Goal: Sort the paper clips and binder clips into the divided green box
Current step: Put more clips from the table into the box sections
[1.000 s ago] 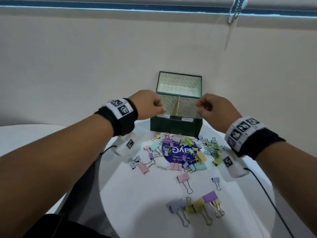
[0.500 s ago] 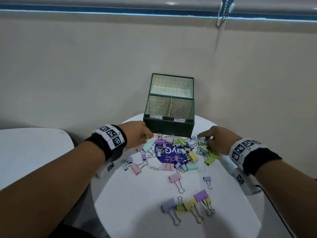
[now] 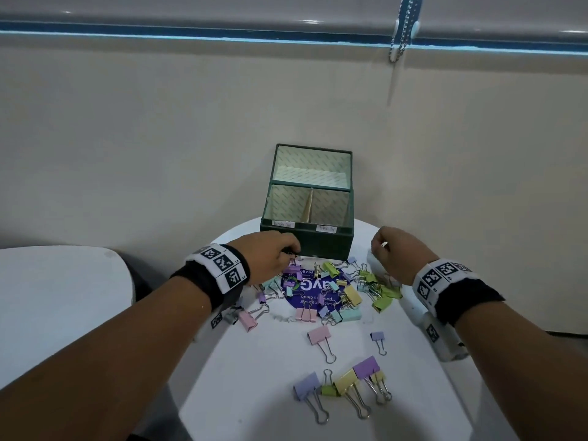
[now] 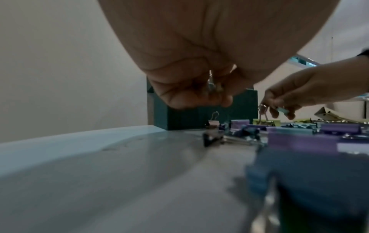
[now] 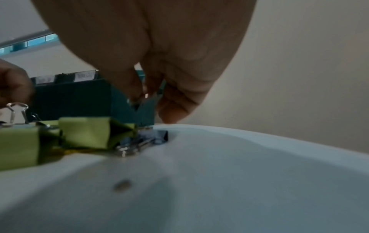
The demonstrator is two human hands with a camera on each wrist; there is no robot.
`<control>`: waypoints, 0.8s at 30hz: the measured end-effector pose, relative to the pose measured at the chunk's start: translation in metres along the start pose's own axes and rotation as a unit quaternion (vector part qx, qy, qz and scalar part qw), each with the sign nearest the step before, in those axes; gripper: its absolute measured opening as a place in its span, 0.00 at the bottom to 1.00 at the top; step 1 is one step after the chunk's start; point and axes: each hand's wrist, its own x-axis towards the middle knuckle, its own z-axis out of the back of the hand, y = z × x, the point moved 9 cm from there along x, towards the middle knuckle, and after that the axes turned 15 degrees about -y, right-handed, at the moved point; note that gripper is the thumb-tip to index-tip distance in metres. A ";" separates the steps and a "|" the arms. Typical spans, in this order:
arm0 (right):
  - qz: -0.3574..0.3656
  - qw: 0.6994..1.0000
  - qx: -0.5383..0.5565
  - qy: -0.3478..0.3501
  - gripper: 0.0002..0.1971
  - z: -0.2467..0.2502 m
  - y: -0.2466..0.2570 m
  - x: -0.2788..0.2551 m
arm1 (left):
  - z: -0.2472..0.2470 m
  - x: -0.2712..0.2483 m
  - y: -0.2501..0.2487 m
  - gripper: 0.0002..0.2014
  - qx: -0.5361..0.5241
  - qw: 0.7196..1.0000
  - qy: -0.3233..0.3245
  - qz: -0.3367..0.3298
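The green box (image 3: 306, 240) stands open at the table's far edge, its lid upright and a divider (image 3: 309, 205) splitting it into two labelled halves. Several pastel binder clips (image 3: 350, 294) lie heaped in front of it. My left hand (image 3: 291, 251) hovers over the heap's left end, pinching a small clip (image 4: 211, 85) by its metal handles; its colour is hidden. Just right of the box, my right hand (image 3: 380, 246) pinches a small light-blue binder clip (image 4: 282, 110) above the green clips (image 5: 85, 132).
The round white table (image 3: 254, 361) carries a purple sticker (image 3: 305, 286) under the heap. A pink clip (image 3: 319, 335) and a group of larger clips (image 3: 345, 381) lie nearer to me. A second white table (image 3: 63, 297) sits at left. The wall is close behind the box.
Both hands came down from above the box to the heap. Each now pinches a clip, and the right hand has risen slightly off the table.
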 end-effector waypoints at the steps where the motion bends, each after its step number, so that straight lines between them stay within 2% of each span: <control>1: -0.010 0.999 0.031 -0.017 0.05 0.005 0.000 0.000 | 0.000 0.001 0.001 0.17 0.015 1.000 0.001 0.001; 4: -0.026 0.999 0.045 -0.016 0.09 0.009 0.000 -0.002 | -0.001 0.001 0.007 0.18 0.061 0.998 0.003 0.014; 8: -0.019 0.996 0.016 0.086 0.11 -0.007 0.009 -0.009 | -0.004 0.002 0.014 0.07 0.076 0.997 -0.006 0.032; 10: -0.021 0.994 -0.009 0.110 0.10 -0.014 0.007 -0.011 | 0.000 0.003 0.015 0.03 0.069 0.997 -0.021 0.037; 13: -0.021 0.990 -0.081 0.114 0.10 -0.017 0.006 -0.013 | 0.011 0.003 0.012 0.03 0.055 0.996 -0.065 0.022; 17: -0.010 0.988 -0.115 0.102 0.09 -0.018 0.009 -0.014 | 0.039 0.003 0.007 0.03 -0.014 0.983 -0.181 0.007; 20: 0.002 0.989 -0.108 0.099 0.06 -0.020 0.012 -0.015 | 0.060 0.005 0.014 0.02 -0.047 0.963 -0.261 0.047; 24: 0.051 0.995 -0.067 0.047 0.08 -0.005 0.025 -0.011 | 0.082 0.027 0.018 0.04 -0.091 0.950 -0.286 0.088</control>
